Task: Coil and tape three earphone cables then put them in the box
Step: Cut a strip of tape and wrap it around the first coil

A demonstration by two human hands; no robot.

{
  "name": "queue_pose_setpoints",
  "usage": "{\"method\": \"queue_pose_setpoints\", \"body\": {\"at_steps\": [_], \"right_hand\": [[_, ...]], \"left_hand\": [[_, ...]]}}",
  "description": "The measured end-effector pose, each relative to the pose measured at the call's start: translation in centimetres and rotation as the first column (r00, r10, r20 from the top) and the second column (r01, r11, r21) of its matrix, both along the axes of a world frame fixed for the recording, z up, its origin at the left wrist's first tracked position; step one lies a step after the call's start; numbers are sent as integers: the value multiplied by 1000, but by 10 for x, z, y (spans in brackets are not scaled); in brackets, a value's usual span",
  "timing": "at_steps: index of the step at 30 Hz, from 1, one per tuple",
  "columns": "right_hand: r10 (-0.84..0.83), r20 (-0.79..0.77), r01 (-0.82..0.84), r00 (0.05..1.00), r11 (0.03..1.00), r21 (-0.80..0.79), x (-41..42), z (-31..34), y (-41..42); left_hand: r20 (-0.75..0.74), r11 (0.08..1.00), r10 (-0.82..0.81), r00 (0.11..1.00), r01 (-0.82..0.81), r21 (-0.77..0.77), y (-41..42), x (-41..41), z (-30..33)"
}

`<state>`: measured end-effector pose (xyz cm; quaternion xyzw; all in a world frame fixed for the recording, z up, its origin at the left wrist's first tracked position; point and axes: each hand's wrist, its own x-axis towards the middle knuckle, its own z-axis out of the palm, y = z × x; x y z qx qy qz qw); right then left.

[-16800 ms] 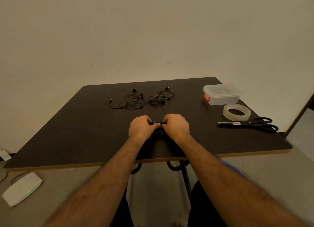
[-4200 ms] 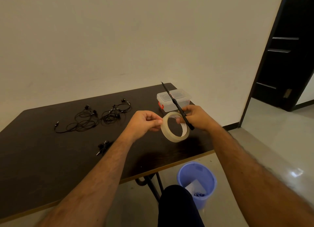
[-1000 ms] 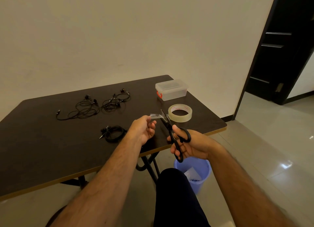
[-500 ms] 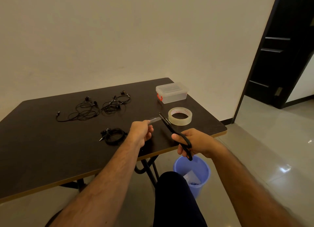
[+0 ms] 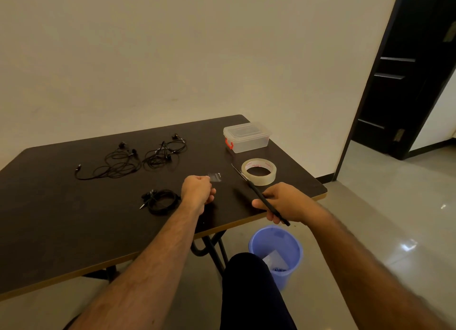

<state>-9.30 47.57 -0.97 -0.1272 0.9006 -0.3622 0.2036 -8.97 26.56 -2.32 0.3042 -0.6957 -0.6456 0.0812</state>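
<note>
Your dark matte counter [image 5: 61, 218] holds one coiled earphone cable [image 5: 161, 201], two loose tangles [image 5: 116, 163] [image 5: 164, 153], a clear lidded box [image 5: 246, 137] and one tape roll [image 5: 259, 171]. Left hand [image 5: 198, 191] pinches a tape strip [image 5: 214, 176]; right hand [image 5: 286, 202] grips closed black scissors [image 5: 259, 194].

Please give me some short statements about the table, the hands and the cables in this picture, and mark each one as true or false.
1. The left hand pinches a short piece of clear tape. True.
2. The right hand holds the roll of clear tape. False: its grip is on the black scissors; the roll lies on the dark brown table.
3. The clear plastic box with a red latch has its lid on. True.
4. All three black earphone cables are coiled. False: only the coiled black earphone cable near the left hand is; the two loose black earphone cables lie tangled farther back.
5. A blue plastic bin stands on the floor. True.
</note>
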Motion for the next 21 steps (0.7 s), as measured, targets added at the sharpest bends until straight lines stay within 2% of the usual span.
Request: {"method": "queue_pose_setpoints", "body": {"at_steps": [5,7,12,17,21], "right_hand": [[-17,-23,20,1000,995,98,-5,-1,1],[-5,-62,17,998,982,186,-5,-1,1],[51,-226,55,973,896,441,-8,8,0],[111,-308,77,945,839,539,-10,12,1],[154,-312,80,938,776,625,-13,11,0]], "left_hand": [[-4,1000,10,1000,-10,28,1,-2,-1],[-13,999,12,1000,-11,36,2,-4,-1],[-32,998,-10,999,12,65,7,-5,2],[-75,996,-52,996,58,71,13,-6,3],[-95,997,-75,993,78,27,19,-8,2]]}}
